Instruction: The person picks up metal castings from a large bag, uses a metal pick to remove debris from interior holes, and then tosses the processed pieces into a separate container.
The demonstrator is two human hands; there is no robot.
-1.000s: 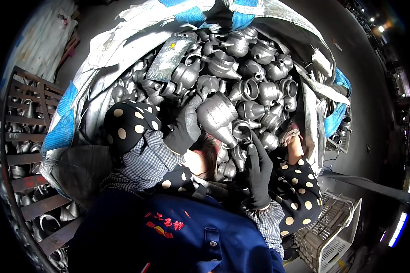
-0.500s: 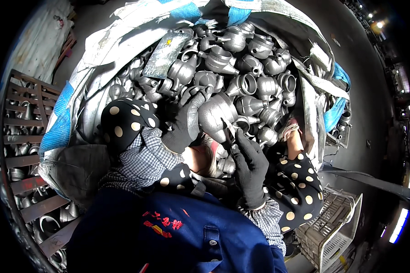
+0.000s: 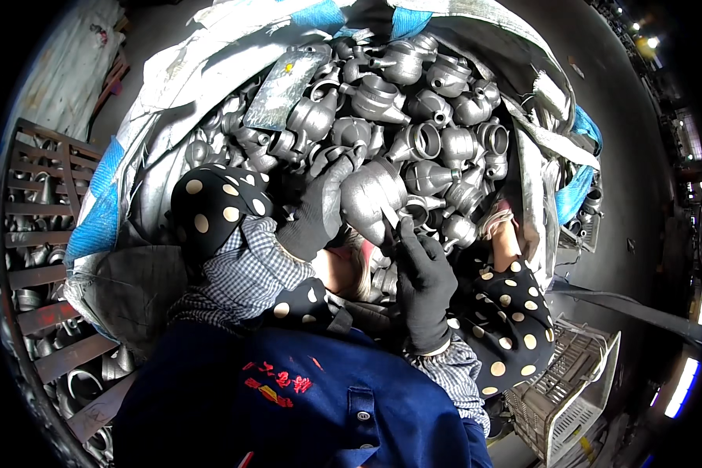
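Dark workshop floor (image 3: 632,195), open white sack (image 3: 171,90), one grey metal part (image 3: 366,199) in play

And here's the scene: a dim floor stretches off to my right, and a slatted rack (image 3: 37,275) bends along my left, with more grey metal pieces (image 3: 117,363) showing between its bars. Straight ahead, the sack gapes wide, its rim rolled back, blue straps (image 3: 105,175) bright against the white. Inside, a pile of castings (image 3: 398,62), grey, round-bellied, spouts and ribbed mouths pointing every which way! Over the upper left of that heap lies a flat plate (image 3: 285,86) carrying a yellow spot.

Now to the middle, where the action is! The part sits at the near side of the heap, its wide ribbed mouth tipped up to the right, its belly facing me. My left hand (image 3: 324,199), gloved in dark grey, is clamped on it from the left, fingers over its upper side. My right hand (image 3: 425,281), gloved too, comes in from below right, pinching a thin pale strip (image 3: 388,213) that crosses the front of the belly. Do those right fingertips touch the metal? I cannot tell. The hands are apart, one on each side.

Closer in: checked sleeves (image 3: 253,257), a navy garment (image 3: 304,398) across my lap, polka-dot trousers (image 3: 507,327) on either side, and a pale slotted crate (image 3: 550,398) down by my right leg.
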